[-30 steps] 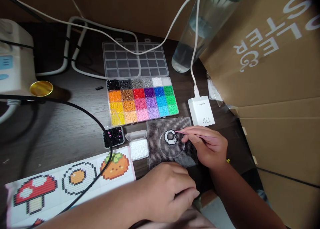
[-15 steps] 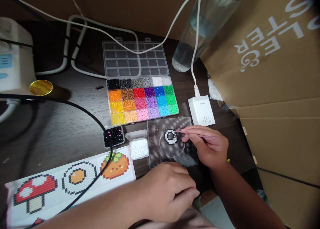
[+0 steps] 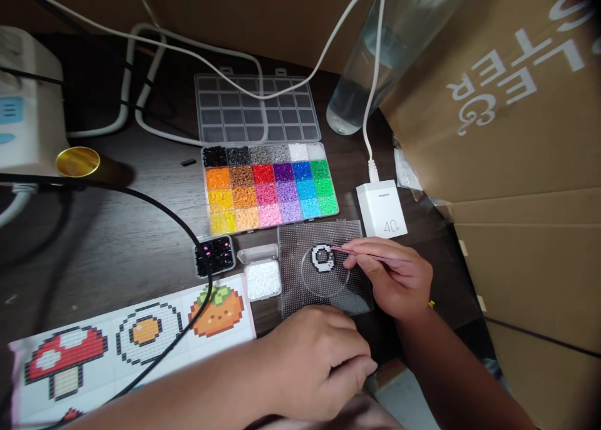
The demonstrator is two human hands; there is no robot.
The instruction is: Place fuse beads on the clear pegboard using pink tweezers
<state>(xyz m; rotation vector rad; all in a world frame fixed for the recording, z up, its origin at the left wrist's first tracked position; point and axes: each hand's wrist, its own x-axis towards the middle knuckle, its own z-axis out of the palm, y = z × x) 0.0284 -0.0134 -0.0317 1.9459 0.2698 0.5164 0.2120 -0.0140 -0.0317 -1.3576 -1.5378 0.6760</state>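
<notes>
My right hand (image 3: 394, 280) pinches thin pink tweezers (image 3: 357, 253), their tip touching a small black-and-white bead ring (image 3: 323, 258) on the clear pegboard (image 3: 323, 292). My left hand (image 3: 319, 358) rests curled at the pegboard's near edge, fingers closed against the thumb; whether anything is in them is hidden. A small tray of white beads (image 3: 261, 278) and a small tray of black beads (image 3: 215, 255) lie just left of the pegboard. Behind them sits the sorted box of coloured beads (image 3: 270, 187) with its clear lid (image 3: 258, 111) open.
A pattern sheet (image 3: 131, 339) shows a mushroom, an egg and an orange at the front left. A black cable (image 3: 154, 208) crosses it. A white charger (image 3: 381, 208), a water bottle (image 3: 375, 54), a cardboard box (image 3: 516, 136) and a white device (image 3: 23, 104) surround the work spot.
The view has shifted slightly; both hands and the tweezers hold nearly the same place at the bead ring.
</notes>
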